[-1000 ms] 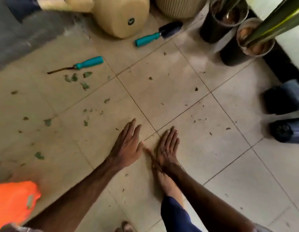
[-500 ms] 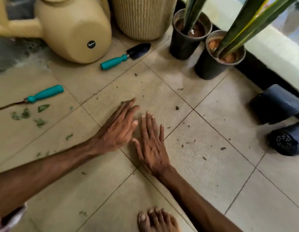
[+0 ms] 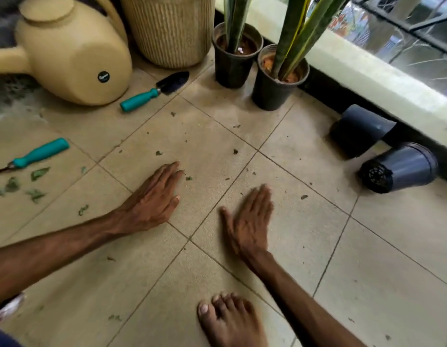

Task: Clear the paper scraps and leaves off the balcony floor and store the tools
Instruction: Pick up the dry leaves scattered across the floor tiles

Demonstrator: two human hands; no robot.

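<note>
Two bare hands lie flat on a tiled floor (image 3: pixel 367 271); the left grip (image 3: pixel 152 201) is released, fingers straight, tips just beside a tiny leaf bit (image 3: pixel 189 178); the right grip (image 3: pixel 250 221) is also flat and holds nothing. Half a second ago they lay side by side; now they have spread apart, probably opening a sweep to gather debris. Larger leaves (image 3: pixel 38 173) lie far left by a teal-handled tool (image 3: pixel 39 154); a trowel (image 3: pixel 154 92) lies beside the can (image 3: pixel 74 58); neither tool is stored yet.
</note>
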